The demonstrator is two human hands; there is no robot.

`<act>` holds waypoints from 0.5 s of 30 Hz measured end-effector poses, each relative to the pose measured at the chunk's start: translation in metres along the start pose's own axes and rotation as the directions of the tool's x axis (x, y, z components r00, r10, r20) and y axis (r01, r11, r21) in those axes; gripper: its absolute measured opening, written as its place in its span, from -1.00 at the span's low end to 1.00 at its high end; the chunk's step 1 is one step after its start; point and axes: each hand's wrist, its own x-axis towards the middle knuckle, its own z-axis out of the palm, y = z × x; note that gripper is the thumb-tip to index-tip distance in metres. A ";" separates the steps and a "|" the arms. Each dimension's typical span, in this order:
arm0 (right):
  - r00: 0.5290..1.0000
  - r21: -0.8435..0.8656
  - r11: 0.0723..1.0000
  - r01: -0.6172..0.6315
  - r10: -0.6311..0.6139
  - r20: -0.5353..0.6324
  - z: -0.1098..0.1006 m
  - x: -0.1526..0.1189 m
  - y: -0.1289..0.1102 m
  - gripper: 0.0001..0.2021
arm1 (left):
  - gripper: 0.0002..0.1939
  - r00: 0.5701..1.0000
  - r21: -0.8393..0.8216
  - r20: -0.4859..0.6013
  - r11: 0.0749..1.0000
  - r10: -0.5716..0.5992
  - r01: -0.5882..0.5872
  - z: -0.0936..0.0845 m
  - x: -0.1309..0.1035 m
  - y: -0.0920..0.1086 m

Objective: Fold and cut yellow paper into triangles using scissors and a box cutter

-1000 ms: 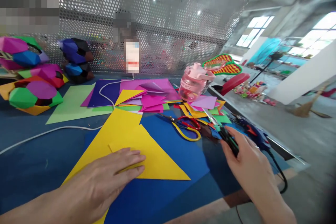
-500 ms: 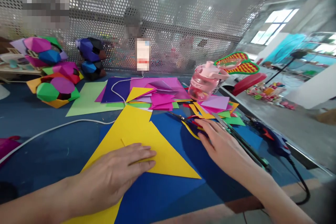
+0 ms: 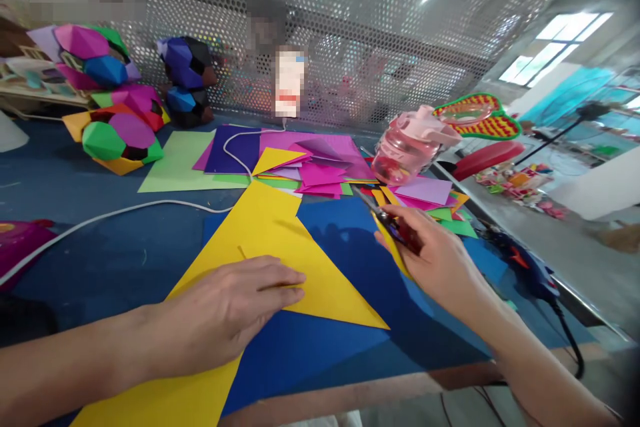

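The yellow paper (image 3: 330, 277) lies in the near middle of the table (image 3: 150, 240), partly over a blue sheet (image 3: 300, 363), with one sharp corner pointing to the right. The left hand (image 3: 225, 313) rests upon it with the palm down, the fingers close together and almost flat; it presses the paper and does not pinch it.

The right hand (image 3: 435, 260) is closed around the handles of the scissors (image 3: 384, 219), whose blades point to the far left, above the table. If the fingers are inside the loops, I cannot tell.

The yellow paper should be light and rather stiff, like thin card, and it may slide easily on the blue sheet. Its narrow corners would probably bend, so it seems better to hold it flat at the broad middle, or to pinch it by a straight edge. The scissors look small but firm, and are best taken by the handles.

On the far side are pink and purple pieces (image 3: 320, 173) and a pink bottle (image 3: 407, 143); a glue gun (image 3: 530, 267) lies at the right.
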 end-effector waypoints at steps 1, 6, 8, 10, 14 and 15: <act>0.998 0.175 0.983 -0.059 0.057 0.018 -0.001 -0.005 -0.011 -0.69 | -0.61 1.000 -0.018 -0.004 1.000 -0.002 0.002 0.000 0.000 -0.001; 0.960 0.762 0.591 -0.264 0.085 0.266 0.011 -0.031 -0.066 -0.90 | -0.65 1.000 -0.052 -0.031 0.999 0.006 -0.007 0.002 0.001 -0.002; 0.945 0.805 0.506 -0.309 0.070 0.319 0.021 -0.036 -0.081 -0.93 | -0.66 0.999 -0.038 -0.023 0.999 0.022 -0.023 0.002 0.002 -0.002; 0.939 0.828 0.454 -0.328 0.059 0.339 0.032 -0.037 -0.089 -0.91 | -0.67 0.999 -0.040 -0.010 0.999 0.036 -0.036 0.002 0.003 -0.002; 0.945 0.852 0.419 -0.313 0.045 0.325 0.047 -0.037 -0.096 -0.91 | -0.66 0.999 -0.081 0.026 0.996 0.025 -0.023 0.002 0.004 -0.002; 0.946 0.854 0.419 -0.308 0.042 0.321 0.049 -0.038 -0.096 -0.91 | -0.66 0.999 -0.078 0.027 0.997 0.026 -0.023 0.003 0.003 -0.002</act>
